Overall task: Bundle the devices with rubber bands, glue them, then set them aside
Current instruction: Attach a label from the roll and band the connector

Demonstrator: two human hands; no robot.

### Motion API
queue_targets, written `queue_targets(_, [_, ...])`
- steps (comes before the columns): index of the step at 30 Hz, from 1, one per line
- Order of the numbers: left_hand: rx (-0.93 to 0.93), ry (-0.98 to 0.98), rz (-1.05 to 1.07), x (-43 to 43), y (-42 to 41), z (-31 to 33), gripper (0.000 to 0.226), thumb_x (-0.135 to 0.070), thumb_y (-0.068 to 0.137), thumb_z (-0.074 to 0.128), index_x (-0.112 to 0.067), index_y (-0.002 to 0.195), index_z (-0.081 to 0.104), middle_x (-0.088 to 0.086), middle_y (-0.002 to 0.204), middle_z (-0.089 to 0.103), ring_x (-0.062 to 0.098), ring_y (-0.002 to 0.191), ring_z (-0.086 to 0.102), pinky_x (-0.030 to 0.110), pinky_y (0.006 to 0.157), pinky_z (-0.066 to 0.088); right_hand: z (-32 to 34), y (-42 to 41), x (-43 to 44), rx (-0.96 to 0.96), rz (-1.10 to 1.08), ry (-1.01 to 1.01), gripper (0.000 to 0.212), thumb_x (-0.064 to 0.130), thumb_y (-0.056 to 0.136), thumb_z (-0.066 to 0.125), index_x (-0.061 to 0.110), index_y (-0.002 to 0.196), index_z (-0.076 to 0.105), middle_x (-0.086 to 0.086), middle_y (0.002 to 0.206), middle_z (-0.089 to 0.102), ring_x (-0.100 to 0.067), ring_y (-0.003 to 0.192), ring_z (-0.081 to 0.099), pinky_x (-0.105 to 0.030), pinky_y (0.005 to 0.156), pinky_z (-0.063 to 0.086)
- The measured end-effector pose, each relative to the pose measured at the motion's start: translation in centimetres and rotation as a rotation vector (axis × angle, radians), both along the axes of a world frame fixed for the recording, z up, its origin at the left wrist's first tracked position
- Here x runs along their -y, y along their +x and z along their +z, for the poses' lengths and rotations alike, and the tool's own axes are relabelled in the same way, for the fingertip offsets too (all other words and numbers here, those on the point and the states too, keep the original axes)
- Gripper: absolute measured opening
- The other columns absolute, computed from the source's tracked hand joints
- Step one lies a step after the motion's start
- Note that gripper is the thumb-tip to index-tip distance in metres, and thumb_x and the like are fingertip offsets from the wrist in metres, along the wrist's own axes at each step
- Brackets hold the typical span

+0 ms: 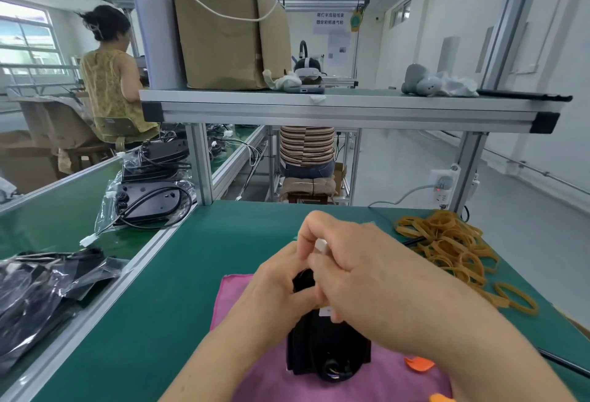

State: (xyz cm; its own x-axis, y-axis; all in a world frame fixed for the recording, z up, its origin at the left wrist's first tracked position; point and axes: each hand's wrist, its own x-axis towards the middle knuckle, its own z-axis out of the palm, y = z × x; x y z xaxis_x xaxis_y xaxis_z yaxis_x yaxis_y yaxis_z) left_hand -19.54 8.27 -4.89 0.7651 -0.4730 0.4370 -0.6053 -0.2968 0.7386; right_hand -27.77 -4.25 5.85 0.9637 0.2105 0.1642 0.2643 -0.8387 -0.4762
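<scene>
The device point(325, 347) stands on a pink cloth point(239, 299) at the near edge of the bench point(178, 274), right under both hands. It is a black block with a round opening facing the person. Its long axis runs away from the person, up toward the hands, and its upper end is hidden inside them.

The left hand point(277, 286) is curled round that upper black end and holds it steady. The right hand point(367, 264) sits just above and across it, fingers bent, pinching a small white piece point(321, 245) (possibly a plug on the device's lead, though it is too small to tell). Both hands are therefore grasping something; neither is free.

No band shows on the device, so the bundling step looks not yet done. The rubber bands point(447, 242) lie in a loose heap on the bench, ahead and to the right of the hands, well apart from the device. The right hand is plainly the nearer one. A reach for a band would probably go forward and rightward from that hand while the left keeps the device upright.

More devices in clear bags point(150, 197) lie on the lower bench to the left.
</scene>
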Motion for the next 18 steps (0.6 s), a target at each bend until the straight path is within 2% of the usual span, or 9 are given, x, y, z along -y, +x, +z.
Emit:
queue_targets(2, [-0.026, -0.001, -0.026, -0.1, 0.0, -0.1, 0.016, -0.037, 0.071, 0.059, -0.052, 0.075, 0.061, -0.032, 0.081, 0.059, -0.012, 0.076, 0.056, 0.005, 0.066, 0.041, 0.3, -0.2, 0.3, 0.003, 0.034, -0.009, 0.014, 0.024, 0.099, 0.041, 0.034, 0.096, 0.05, 0.009, 0.078, 0.06, -0.007, 0.072, 0.058, -0.035, 0.07, 0.052])
queue_targets(4, [-0.049, -0.011, -0.042, -0.2, 0.1, -0.1, 0.016, -0.037, 0.074, 0.059, -0.048, 0.084, 0.063, -0.028, 0.088, 0.064, -0.007, 0.085, 0.061, 0.006, 0.07, 0.044, 0.1, -0.3, 0.4, 0.025, 0.066, 0.095, 0.015, 0.024, 0.098, 0.044, 0.033, 0.093, 0.055, 0.013, 0.072, 0.059, 0.0, 0.063, 0.053, -0.024, 0.061, 0.044])
queue_targets(6, [-0.055, -0.028, -0.047, -0.2, 0.2, 0.0, 0.018, -0.036, 0.076, 0.062, -0.048, 0.09, 0.063, -0.026, 0.094, 0.066, -0.001, 0.089, 0.064, 0.007, 0.071, 0.045, -0.4, 0.0, 0.4, 0.054, 0.073, 0.329, 0.017, 0.02, 0.096, 0.051, 0.031, 0.09, 0.061, 0.01, 0.06, 0.053, -0.002, 0.052, 0.046, -0.018, 0.054, 0.037])
queue_targets(8, [-0.047, -0.012, -0.057, -0.1, 0.2, 0.0, 0.027, -0.026, 0.083, 0.071, -0.05, 0.095, 0.065, -0.021, 0.102, 0.064, 0.005, 0.098, 0.062, 0.011, 0.08, 0.047, -0.3, 0.5, 0.8, 0.041, 0.081, 0.694, 0.023, 0.011, 0.094, 0.054, 0.027, 0.085, 0.068, 0.005, 0.054, 0.047, -0.006, 0.047, 0.039, -0.018, 0.048, 0.035])
queue_targets(9, [-0.051, -0.002, -0.064, -0.2, 0.2, 0.1, 0.033, -0.02, 0.085, 0.072, -0.049, 0.098, 0.065, -0.017, 0.105, 0.063, 0.007, 0.103, 0.061, 0.015, 0.085, 0.046, -0.2, 1.0, 1.1, 0.022, 0.091, 0.86, 0.027, 0.006, 0.094, 0.054, 0.025, 0.082, 0.07, 0.002, 0.053, 0.048, -0.01, 0.046, 0.038, -0.018, 0.045, 0.035])
queue_targets(11, [-0.074, 0.003, -0.058, -0.3, 0.3, 0.1, 0.035, -0.013, 0.086, 0.074, -0.044, 0.101, 0.066, -0.015, 0.103, 0.06, 0.007, 0.102, 0.059, 0.014, 0.086, 0.043, -0.3, 2.5, 1.9, -0.016, 0.071, 1.114, 0.031, -0.002, 0.094, 0.052, 0.019, 0.083, 0.072, -0.002, 0.054, 0.053, -0.011, 0.044, 0.036, -0.016, 0.04, 0.032])
queue_targets(14, [-0.1, 0.007, -0.036, -0.3, 0.3, 0.2, 0.045, -0.011, 0.085, 0.075, -0.042, 0.117, 0.066, -0.018, 0.11, 0.061, 0.002, 0.109, 0.057, 0.004, 0.087, 0.037, -0.5, 4.8, 3.3, -0.055, -0.025, 1.317, 0.024, -0.004, 0.094, 0.052, 0.012, 0.094, 0.069, -0.005, 0.057, 0.058, -0.01, 0.043, 0.037, -0.014, 0.035, 0.026])
queue_targets(18, [-0.054, 0.017, -0.05, -0.4, 0.3, 0.0, 0.049, -0.011, 0.085, 0.074, -0.041, 0.122, 0.064, -0.022, 0.119, 0.062, -0.004, 0.118, 0.054, 0.002, 0.092, 0.033, -2.0, 6.8, 5.5, -0.097, -0.155, 1.527, 0.023, -0.005, 0.096, 0.048, 0.011, 0.105, 0.063, -0.006, 0.055, 0.062, -0.007, 0.037, 0.04, -0.012, 0.031, 0.025])
